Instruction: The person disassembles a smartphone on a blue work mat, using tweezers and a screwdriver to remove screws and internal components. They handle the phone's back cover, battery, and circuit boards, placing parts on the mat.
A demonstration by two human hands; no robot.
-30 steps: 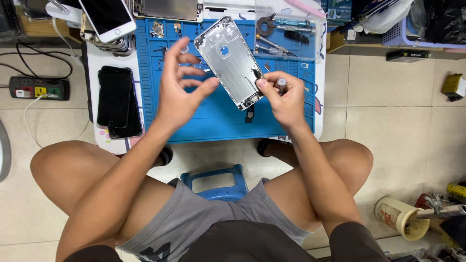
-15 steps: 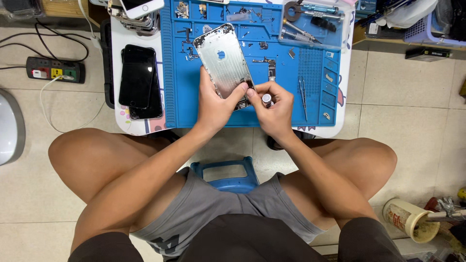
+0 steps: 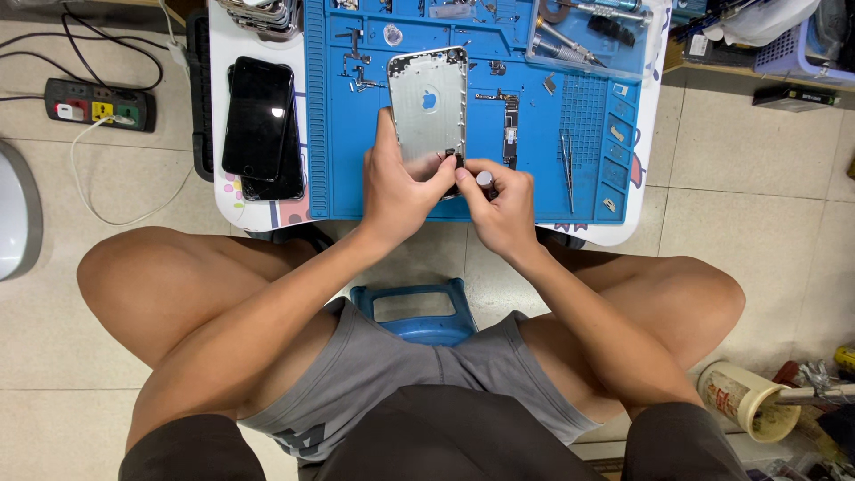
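Fingers (image 3: 443, 171) of the left hand (image 3: 401, 183) pinch the near edge of a silver phone housing (image 3: 429, 102) on the blue repair mat (image 3: 356, 169); the right hand (image 3: 503, 200) grips a small screwdriver (image 3: 486, 181). The housing looks light, stiff, scratch-prone; best held by its edges.

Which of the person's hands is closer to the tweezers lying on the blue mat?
The right. The right hand sits just beside the tweezers, which lie apart from it on the blue mat. The left hand is farther off, gripping the silver phone housing.
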